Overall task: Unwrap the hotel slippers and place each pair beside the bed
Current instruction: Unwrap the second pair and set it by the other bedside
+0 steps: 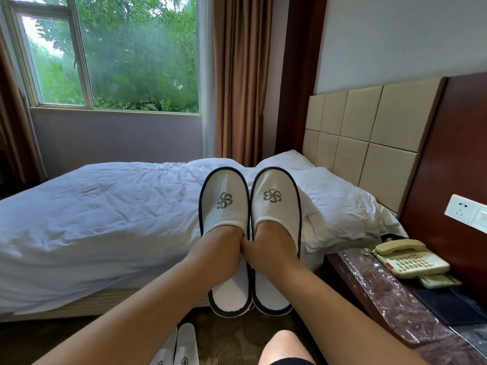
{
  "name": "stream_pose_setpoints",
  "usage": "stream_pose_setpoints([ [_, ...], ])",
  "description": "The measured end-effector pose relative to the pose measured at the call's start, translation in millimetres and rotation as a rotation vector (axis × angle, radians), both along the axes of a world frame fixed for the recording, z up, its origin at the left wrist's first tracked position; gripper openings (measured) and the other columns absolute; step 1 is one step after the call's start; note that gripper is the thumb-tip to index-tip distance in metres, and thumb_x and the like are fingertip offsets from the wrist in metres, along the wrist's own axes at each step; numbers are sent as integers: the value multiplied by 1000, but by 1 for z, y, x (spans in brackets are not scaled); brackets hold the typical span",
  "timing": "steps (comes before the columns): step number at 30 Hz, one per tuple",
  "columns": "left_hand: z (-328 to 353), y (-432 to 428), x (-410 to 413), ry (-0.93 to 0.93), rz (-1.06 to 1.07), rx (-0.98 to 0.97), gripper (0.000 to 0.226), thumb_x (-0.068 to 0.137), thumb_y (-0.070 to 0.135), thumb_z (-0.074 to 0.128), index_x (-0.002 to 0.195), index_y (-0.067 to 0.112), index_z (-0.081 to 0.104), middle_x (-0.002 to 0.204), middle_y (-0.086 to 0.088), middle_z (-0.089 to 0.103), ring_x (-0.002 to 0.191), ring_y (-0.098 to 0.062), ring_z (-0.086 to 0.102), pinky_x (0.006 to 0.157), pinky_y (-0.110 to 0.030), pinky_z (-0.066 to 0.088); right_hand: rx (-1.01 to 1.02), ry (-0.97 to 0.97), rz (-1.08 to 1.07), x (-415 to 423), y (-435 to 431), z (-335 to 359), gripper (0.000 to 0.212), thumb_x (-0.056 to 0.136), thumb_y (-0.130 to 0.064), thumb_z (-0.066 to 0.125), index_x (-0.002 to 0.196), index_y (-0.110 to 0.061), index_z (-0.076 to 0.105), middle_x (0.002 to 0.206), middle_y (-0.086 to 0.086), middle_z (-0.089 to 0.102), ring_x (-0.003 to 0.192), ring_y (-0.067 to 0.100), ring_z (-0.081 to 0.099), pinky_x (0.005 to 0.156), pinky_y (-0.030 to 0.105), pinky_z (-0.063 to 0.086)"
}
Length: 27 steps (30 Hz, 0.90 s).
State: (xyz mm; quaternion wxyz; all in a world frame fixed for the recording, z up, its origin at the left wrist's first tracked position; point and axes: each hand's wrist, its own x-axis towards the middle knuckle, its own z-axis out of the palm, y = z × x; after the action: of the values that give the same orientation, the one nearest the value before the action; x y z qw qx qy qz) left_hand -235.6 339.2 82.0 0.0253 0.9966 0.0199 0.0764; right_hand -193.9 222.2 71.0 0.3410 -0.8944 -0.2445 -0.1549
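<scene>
The left hand (220,252) sits inside the left slipper (224,206) and the right hand (272,248) inside the right slipper (274,204). Their fingers are hidden, so I cannot tell the grip. Both slippers are raised, touching side by side, before the bed (105,206). Another pair (176,349) lies on the floor (237,338).

Rear wall: a window (118,61) showing green foliage, with a brown curtain (242,75) to its right. Right side: a beige padded panel (369,133) on dark wood, a white wall socket (466,210) beside it. Below — a bench (369,291) under clear plastic film, carrying a cream corded telephone (411,259). Floor — brown carpet (237,338).
</scene>
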Motion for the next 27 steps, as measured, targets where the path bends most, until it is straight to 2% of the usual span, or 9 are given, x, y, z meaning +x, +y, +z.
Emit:
stream_pose_setpoints([
  [3,-5,5,-6,-134,-259,-86,29,86,12,50,111,20,62,112,-2,62,104,-19,58,95,-32,48,104,-119,-57,-2,0,-2,52,85,-28,59,133,-10,56,134,7,58,125,23,52,111,32,36],
  [5,9,4,-12,-84,-383,-485,26,72,22,56,88,42,62,90,16,63,85,-6,60,79,-31,53,78,-152,-82,1,-2,0,19,82,-24,55,90,-13,68,91,7,69,85,23,64,79,37,51],
  [6,18,9,-13,-95,-408,-609,26,68,29,59,85,48,65,84,19,66,80,-3,63,76,-27,54,61,-175,-95,2,-4,2,15,79,-23,53,66,-19,58,68,0,59,63,19,57,62,34,44],
  [9,37,25,-10,-303,-295,-958,20,72,38,71,91,47,73,85,16,75,82,-6,71,79,-23,56,92,-192,-129,7,-7,7,26,81,-23,52,57,-26,41,58,-3,52,55,21,51,59,30,37],
  [11,46,41,-6,-602,-134,-820,10,82,33,70,87,41,71,84,19,73,79,4,67,70,-6,46,97,-229,-146,9,-6,8,22,84,-32,49,63,-25,50,70,5,65,70,30,60,72,35,44],
  [13,48,55,-3,-740,3,-671,8,87,36,66,94,38,69,97,19,65,86,3,62,69,-5,39,115,-269,-162,7,-3,9,31,82,-40,48,87,-21,72,95,7,72,94,32,60,90,38,37],
  [15,42,69,3,-694,106,-618,24,90,46,60,107,32,67,108,11,59,95,-7,59,78,-18,42,148,-311,-150,6,0,7,33,83,-32,60,109,-16,74,108,6,70,104,30,56,90,33,28],
  [20,22,84,14,-284,266,-835,59,96,64,33,97,16,67,95,0,72,89,-20,65,85,-40,50,112,-334,-67,3,7,2,27,76,-2,71,102,-8,75,98,10,71,98,31,60,87,33,27],
  [27,-3,86,16,-384,318,-1002,65,97,66,19,87,23,66,87,-4,70,82,-21,65,72,-35,46,148,-395,106,-2,12,8,34,73,12,60,100,0,77,100,14,75,95,34,66,90,39,41],
])
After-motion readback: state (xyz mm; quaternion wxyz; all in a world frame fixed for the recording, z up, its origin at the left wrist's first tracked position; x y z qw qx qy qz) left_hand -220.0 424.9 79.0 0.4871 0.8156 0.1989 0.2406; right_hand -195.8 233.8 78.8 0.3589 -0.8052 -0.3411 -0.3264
